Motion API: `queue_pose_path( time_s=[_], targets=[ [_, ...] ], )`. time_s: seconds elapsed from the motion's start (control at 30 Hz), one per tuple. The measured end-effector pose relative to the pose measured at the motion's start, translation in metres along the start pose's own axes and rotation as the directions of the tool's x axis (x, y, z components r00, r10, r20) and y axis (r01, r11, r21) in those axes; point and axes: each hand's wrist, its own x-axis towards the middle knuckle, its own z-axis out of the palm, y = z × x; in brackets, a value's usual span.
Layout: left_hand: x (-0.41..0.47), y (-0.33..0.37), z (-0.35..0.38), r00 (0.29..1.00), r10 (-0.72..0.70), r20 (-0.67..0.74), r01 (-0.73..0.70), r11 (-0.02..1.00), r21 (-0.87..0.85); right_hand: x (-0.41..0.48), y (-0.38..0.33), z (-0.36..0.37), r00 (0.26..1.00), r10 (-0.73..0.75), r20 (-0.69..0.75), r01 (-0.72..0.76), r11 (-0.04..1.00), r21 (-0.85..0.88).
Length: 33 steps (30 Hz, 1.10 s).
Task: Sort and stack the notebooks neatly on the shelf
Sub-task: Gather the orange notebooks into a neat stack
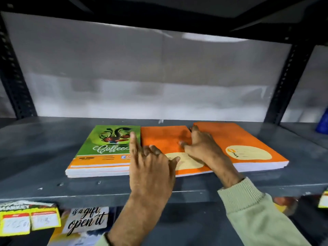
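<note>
Three notebook stacks lie flat on the grey shelf (pixel 44 142). The middle orange notebook (pixel 163 139) runs its long axis front to back, label toward the front edge. Touching its left side is the green Coffee stack (pixel 106 148); touching its right side, the angled orange stack (pixel 248 142). Left hand (pixel 150 171) hovers, fingers loose, holding nothing; right hand (pixel 202 146) presses flat, fingers spread.

Left hand (pixel 150 167) raised, forefinger extended; right hand (pixel 204 148) flat, fingers spread.
</note>
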Motion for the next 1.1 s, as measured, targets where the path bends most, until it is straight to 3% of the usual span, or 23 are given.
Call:
queue_pose_path(
  time_s=[0.13,0.2,0.33,0.5,0.57,0.7,0.8,0.93,1.03,1.1],
  targets=[
    [-0.003,-0.004,0.006,0.999,-0.032,-0.007,0.031,0.999,-0.038,0.006,0.007,-0.013,0.999,0.021,-0.047,-0.014,0.991,0.133],
    [-0.003,-0.002,0.009,0.999,-0.044,0.024,0.047,0.994,-0.095,0.006,0.013,-0.023,0.999,0.026,-0.044,-0.011,0.952,0.307],
    [0.000,0.003,0.013,0.999,-0.040,-0.010,0.038,0.983,-0.179,0.000,0.021,-0.035,0.995,0.022,-0.095,0.040,0.797,0.602],
    [0.007,0.018,0.005,0.998,0.030,-0.063,-0.046,0.961,-0.272,0.006,0.052,-0.065,0.963,0.179,-0.201,0.061,0.584,0.810],
    [0.013,0.028,0.001,0.992,0.076,-0.096,-0.107,0.918,-0.383,0.009,0.074,-0.082,0.947,0.251,-0.199,0.043,0.516,0.856],
    [0.028,0.056,-0.005,0.976,0.176,-0.128,-0.216,0.730,-0.649,0.015,0.118,-0.110,0.940,0.313,-0.137,-0.025,0.463,0.886],
    [0.036,0.082,-0.008,0.972,0.211,-0.106,-0.223,0.674,-0.704,0.027,0.146,-0.117,0.942,0.317,-0.109,-0.067,0.498,0.864],
    [0.041,0.105,0.007,0.964,0.243,-0.106,-0.251,0.713,-0.655,0.040,0.181,-0.106,0.963,0.253,-0.097,-0.114,0.703,0.702],
    [0.035,0.113,0.013,0.973,0.222,-0.060,-0.215,0.791,-0.572,0.036,0.190,-0.094,0.985,0.163,-0.062,-0.139,0.948,0.285],
    [0.034,0.111,0.008,0.969,0.228,-0.099,-0.246,0.825,-0.508,0.035,0.191,-0.091,0.986,0.165,-0.037,-0.163,0.986,0.040]
  ],
)
